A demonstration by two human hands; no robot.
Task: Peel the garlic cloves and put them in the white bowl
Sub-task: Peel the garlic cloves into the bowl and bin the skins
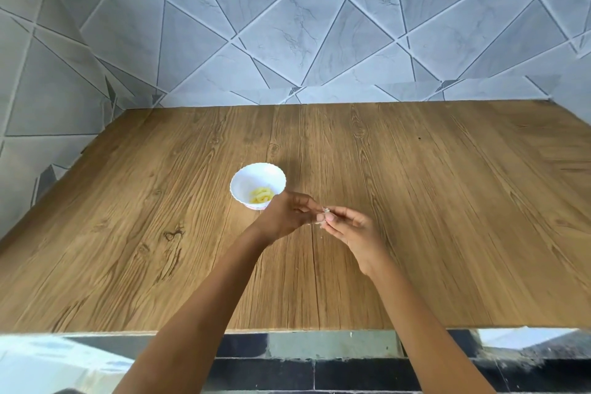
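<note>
A white bowl [240, 181] sits just left of centre on a wooden table [447, 201]. A few peeled yellow cloves [262, 195] lie in its bottom. Just below and to the right of it, the left hand [283, 217] and right hand [350, 227] meet at the fingertips, both pinching one small garlic clove [320, 218] with papery skin.

A white scalloped bowl [243, 177] stands upright with yellowish peeled cloves [261, 195] inside. A small clove [322, 217] with papery skin is held just right of it.
</note>
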